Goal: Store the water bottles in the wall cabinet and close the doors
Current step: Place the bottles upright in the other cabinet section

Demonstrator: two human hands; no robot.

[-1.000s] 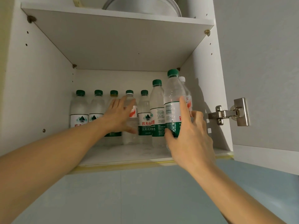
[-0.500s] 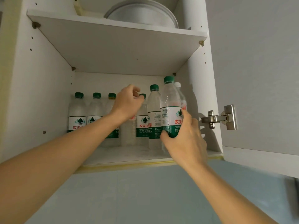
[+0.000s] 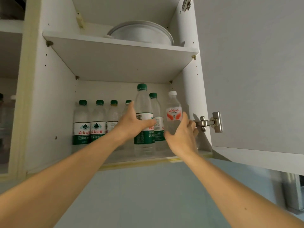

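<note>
Now the left hand [image 3: 131, 124] has its thumb stretched across the label of the tall green-capped bottle [image 3: 143, 122], with the fingers hidden behind that bottle, so it looks like a wrap around its middle. The right hand [image 3: 182, 134] holds the white-capped bottle [image 3: 173, 111] low on its body, thumb on the near side and fingers curled round the far side; how firm that hold is I cannot tell.

Both bottles stand at the front of the lower shelf [image 3: 125, 157]. Just behind the left thumb is another green-capped bottle [image 3: 156, 116], and beyond the left knuckles a row of green-capped bottles [image 3: 92, 122] lines the back wall. Past the right fingers are the cabinet side wall [image 3: 189, 96] and the hinge [image 3: 209, 123] of the open door [image 3: 255, 79].

To do this step well, I would slide each bottle back upright, pushing low rather than at the cap, since thin plastic bottles tip easily. The white-capped one should go into the corner beyond the right fingertips, clear of the hinge. The tall one belongs snug against the row. Nothing should overhang the front edge, or the door may knock it on closing.
</note>
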